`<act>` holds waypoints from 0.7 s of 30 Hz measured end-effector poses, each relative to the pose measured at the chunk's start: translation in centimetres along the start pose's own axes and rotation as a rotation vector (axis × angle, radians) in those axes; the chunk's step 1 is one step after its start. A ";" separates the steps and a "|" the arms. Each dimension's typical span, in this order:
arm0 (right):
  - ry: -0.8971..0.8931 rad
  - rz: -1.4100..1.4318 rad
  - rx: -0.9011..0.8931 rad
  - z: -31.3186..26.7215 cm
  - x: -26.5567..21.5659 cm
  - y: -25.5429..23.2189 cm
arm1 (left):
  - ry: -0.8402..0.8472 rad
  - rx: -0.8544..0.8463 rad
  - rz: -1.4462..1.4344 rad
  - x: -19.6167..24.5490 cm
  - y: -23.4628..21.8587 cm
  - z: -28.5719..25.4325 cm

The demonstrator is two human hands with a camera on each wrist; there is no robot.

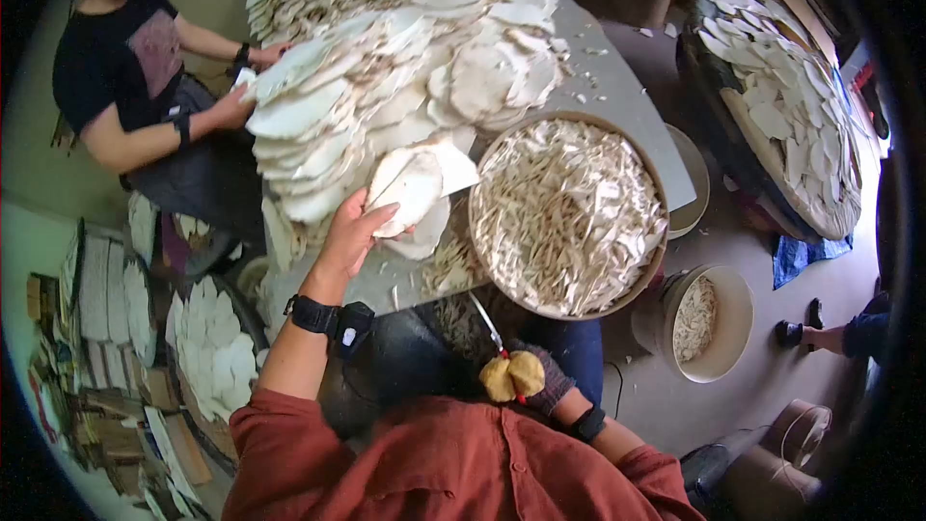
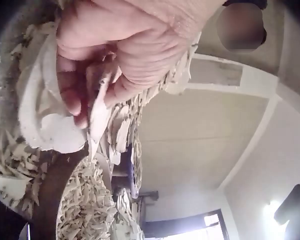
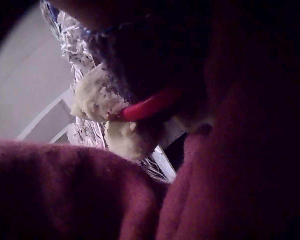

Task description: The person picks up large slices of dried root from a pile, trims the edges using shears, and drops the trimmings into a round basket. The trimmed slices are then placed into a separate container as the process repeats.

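Note:
My left hand [image 1: 347,239] grips a flat, off-white, rounded slice [image 1: 407,191], thumb on its upper face and fingers beneath, in front of a big pile of similar slices [image 1: 318,125]. From the side, the left wrist view shows the slice [image 2: 101,117] pinched at its edge. Low at my lap, my gloved right hand [image 1: 552,382] holds red-handled scissors [image 1: 487,322], blades pointing up toward the table. Yellow foam padding [image 1: 511,376] wraps the handles. Dim in the right wrist view, the red handle [image 3: 150,106] shows between foam lumps, partly hidden by the sleeve.
A round tub [image 1: 666,222] of pale strips stands on the grey table [image 1: 617,68] beside the pile. A white bucket [image 1: 733,328] is on the floor at right. Another person [image 1: 125,77] handles slices at left. Trays of slices [image 1: 772,116] stand around.

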State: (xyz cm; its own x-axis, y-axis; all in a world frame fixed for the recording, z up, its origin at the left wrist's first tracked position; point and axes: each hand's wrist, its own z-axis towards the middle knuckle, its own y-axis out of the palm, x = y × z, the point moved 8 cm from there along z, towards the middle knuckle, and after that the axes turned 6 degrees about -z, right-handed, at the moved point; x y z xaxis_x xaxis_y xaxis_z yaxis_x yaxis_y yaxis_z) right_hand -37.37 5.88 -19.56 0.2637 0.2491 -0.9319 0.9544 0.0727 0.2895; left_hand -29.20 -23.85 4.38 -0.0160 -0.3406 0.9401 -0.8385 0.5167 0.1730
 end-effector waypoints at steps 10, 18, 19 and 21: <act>0.258 1.080 -0.066 0.0 -2.9 1.9 | 0.655 0.513 0.875 1.5 -2.0 -9.7; 0.157 0.450 -0.002 -0.4 -1.7 0.5 | 0.705 0.389 1.201 -0.4 3.4 -6.7; 0.132 0.337 0.025 -0.8 -4.0 0.7 | 0.697 0.377 1.223 -0.6 3.4 -6.3; 0.126 0.379 0.053 -0.9 -5.5 0.7 | 0.641 0.324 1.202 -0.4 3.3 -6.3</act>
State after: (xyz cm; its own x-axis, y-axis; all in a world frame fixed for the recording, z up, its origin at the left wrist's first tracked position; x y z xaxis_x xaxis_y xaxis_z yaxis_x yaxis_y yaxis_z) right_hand -38.28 5.45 -14.00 0.5825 0.3651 -0.7262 0.7995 -0.0960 0.5930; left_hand -28.51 -17.09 6.43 -0.6305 0.6344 0.4472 -0.5781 0.0006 -0.8160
